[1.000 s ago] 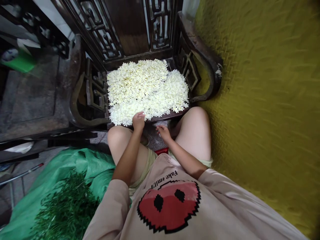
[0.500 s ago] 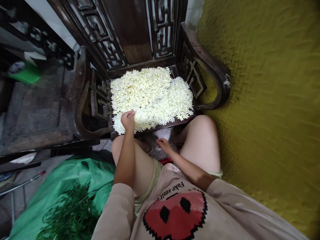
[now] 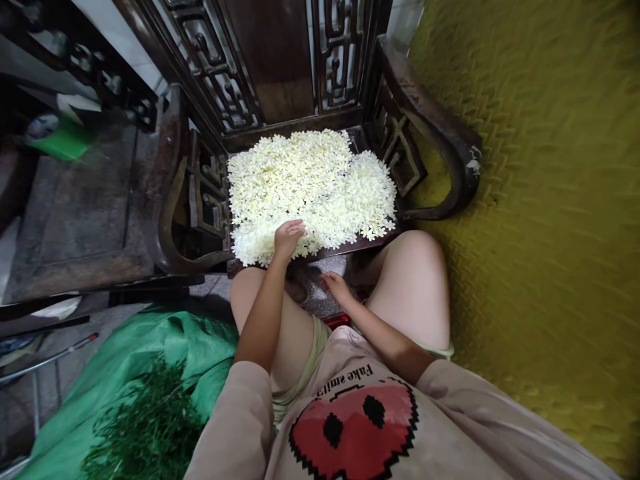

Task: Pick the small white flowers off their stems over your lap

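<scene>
White and pale yellow flowers (image 3: 290,173) cover the seat of a dark carved wooden chair (image 3: 290,100) in a thick layer. Over the front edge of this layer is my left hand (image 3: 289,239), its fingers pressed together and pointing right. Whether a flower sits between those fingertips is too small to tell. My right hand (image 3: 337,288) hovers between my knees, below the chair's front edge, with fingers curled into a pinch. Anything it may hold is hidden.
A wooden side table (image 3: 80,207) stands left of the chair, with a green roll (image 3: 63,135) on it. At lower left, green leafy stems (image 3: 150,420) lie by a green sack (image 3: 175,333). A yellow textured surface (image 3: 540,200) fills the right side.
My left hand has moved right along the front edge of the flowers. My right hand has stayed almost in place between the knees. The whole view has shifted slightly.
</scene>
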Available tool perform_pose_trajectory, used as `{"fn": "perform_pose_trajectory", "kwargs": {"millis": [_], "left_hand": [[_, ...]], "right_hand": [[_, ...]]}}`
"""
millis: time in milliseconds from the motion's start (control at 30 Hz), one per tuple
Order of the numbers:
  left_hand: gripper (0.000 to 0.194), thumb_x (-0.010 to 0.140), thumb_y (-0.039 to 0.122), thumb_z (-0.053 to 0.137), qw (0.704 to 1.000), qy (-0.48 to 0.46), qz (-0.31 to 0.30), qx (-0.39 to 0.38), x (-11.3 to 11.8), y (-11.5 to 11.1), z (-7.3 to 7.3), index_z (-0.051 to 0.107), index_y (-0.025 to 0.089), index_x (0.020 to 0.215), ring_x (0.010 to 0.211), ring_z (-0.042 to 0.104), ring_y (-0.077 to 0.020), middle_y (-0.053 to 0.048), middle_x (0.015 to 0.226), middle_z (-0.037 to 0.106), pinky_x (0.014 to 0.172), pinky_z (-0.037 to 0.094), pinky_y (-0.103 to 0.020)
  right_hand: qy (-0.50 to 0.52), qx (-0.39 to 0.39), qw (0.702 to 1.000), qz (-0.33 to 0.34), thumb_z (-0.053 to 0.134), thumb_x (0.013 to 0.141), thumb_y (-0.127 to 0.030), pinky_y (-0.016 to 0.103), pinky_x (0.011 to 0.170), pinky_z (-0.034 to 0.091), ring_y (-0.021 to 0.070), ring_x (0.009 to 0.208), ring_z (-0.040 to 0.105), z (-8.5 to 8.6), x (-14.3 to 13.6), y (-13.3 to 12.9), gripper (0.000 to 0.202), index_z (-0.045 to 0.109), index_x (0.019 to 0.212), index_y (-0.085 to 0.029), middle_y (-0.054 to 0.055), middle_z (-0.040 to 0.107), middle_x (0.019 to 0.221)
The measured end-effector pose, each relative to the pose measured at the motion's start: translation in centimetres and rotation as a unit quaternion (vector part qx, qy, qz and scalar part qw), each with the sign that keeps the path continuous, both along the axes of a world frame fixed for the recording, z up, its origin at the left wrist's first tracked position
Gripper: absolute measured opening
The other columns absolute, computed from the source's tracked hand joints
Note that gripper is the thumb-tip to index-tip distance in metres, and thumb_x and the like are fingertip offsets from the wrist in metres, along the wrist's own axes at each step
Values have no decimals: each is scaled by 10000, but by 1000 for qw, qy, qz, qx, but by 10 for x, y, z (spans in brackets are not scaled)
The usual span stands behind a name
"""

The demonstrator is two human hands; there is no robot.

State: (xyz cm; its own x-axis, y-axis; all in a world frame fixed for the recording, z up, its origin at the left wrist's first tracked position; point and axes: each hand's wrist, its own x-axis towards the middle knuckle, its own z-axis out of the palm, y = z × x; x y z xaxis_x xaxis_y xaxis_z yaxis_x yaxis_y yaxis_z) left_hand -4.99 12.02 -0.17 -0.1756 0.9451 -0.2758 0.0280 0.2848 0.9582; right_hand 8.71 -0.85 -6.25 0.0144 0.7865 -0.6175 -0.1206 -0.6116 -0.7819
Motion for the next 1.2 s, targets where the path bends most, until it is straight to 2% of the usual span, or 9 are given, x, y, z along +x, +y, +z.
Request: {"fn": "perform_pose_trajectory", "kwargs": {"millis": [100,200,333,467,633,800,900,1000,1200], "left_hand": [[284,587,190,617,999,43,-26,-9,7,-2,-3,676,136,860,696,598,-151,-38,765,657,735,475,-299],[304,585,188,612,997,60,-30,-23,10,-3,-4,690,147,876,692,589,-155,-36,789,653,705,469,-295],[278,554,199,652,999,33,-30,-31,12,-5,-5,693,156,825,740,597,-173,-41,799,662,709,461,-293],[224,537,205,661,999,31,-14,-35,12,-6,-6,680,153,753,744,598,-176,-50,781,664,702,457,-289],[276,537,180,608,999,12,12,-28,10,-5,-10,675,161,805,681,571,-137,-9,726,629,672,452,-259],[81,572,205,602,994,-53,12,-94,5,-4,-11,591,160,637,542,493,-90,23,560,532,613,452,-249],[190,529,233,684,989,-89,10,-116,4,-4,-8,538,163,629,551,510,-87,28,562,527,610,451,-243],[279,497,289,733,992,-75,19,-101,3,-4,-6,540,163,654,583,527,-87,21,605,549,618,435,-234],[304,487,298,732,995,-54,41,-67,2,-2,-6,579,158,710,620,548,-103,2,654,594,628,428,-240]], "right_hand": [[-1,11,1000,-20,497,689,-282,226,542,387,116,571,507,0,1,2,124,571,682,-183,-19,559,618],[1,-13,1000,5,499,686,-240,215,519,379,109,554,501,-1,-2,0,97,569,654,-180,-19,556,595],[5,-36,998,49,502,694,-200,209,494,376,102,531,496,-1,-5,-2,94,578,642,-180,-19,562,580],[-7,-16,999,46,506,709,-206,200,501,381,98,547,505,-1,-4,-2,102,581,645,-179,-20,569,584],[-19,-8,998,60,499,705,-202,210,512,379,104,557,501,-2,-4,-3,106,586,650,-180,-18,569,605],[-16,-6,998,66,487,706,-195,224,528,384,111,563,501,-2,-5,-5,115,588,654,-175,-16,562,617],[-14,-11,997,70,492,706,-196,222,526,382,107,551,496,-2,-6,-6,112,589,651,-176,-21,558,603],[-18,-9,997,75,501,700,-192,211,516,372,100,540,490,-3,-7,-7,107,586,637,-175,-27,553,585],[-16,-8,997,78,503,698,-209,209,495,367,90,501,468,-5,-8,-8,101,582,644,-174,-31,553,574]]}}
